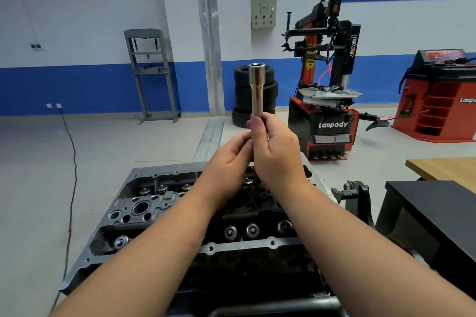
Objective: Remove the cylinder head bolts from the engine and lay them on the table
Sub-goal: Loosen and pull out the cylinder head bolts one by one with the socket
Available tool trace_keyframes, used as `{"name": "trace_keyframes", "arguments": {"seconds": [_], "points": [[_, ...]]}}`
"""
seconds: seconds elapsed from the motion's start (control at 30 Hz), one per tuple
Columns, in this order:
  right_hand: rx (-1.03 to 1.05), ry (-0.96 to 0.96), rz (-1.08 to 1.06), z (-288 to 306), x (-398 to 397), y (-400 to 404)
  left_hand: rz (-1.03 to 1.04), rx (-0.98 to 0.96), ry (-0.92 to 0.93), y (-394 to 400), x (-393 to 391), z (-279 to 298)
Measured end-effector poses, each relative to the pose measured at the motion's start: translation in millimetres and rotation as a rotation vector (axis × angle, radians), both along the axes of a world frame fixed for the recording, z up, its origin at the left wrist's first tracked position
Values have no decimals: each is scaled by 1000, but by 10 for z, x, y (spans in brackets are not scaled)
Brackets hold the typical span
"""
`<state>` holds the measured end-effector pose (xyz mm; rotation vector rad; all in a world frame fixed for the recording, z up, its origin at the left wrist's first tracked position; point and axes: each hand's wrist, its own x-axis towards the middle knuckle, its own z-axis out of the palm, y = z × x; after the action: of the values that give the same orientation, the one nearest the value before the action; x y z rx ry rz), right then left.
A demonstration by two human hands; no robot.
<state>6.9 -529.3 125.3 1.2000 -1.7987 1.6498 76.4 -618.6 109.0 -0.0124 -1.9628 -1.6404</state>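
centre of frame: right hand (277,152) grips the lower end of an upright long socket (257,90), fingers curled round it; left hand (229,159) pinches the tool just below. beneath the forearms, the cylinder head (144,211) fills the lower middle. wooden bench (443,167) at right edge. no loose bolts can be made out.
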Motion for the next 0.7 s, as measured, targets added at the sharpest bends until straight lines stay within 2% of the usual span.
{"name": "trace_keyframes", "arguments": {"seconds": [0.17, 0.37, 0.5, 0.7], "points": [[-58, -11, -39, -5, -7, 8, 61, -58, 6, -35, 6, -13], [-29, -14, 6, 6, 0, 2, -32, 27, -8, 18, 22, 17], [-21, -34, 7, 11, 2, 3, 18, -41, 14, -4, 21, 10], [-55, 13, -9, -3, 16, 3, 4, 11, 50, 8, 37, 25]]}}
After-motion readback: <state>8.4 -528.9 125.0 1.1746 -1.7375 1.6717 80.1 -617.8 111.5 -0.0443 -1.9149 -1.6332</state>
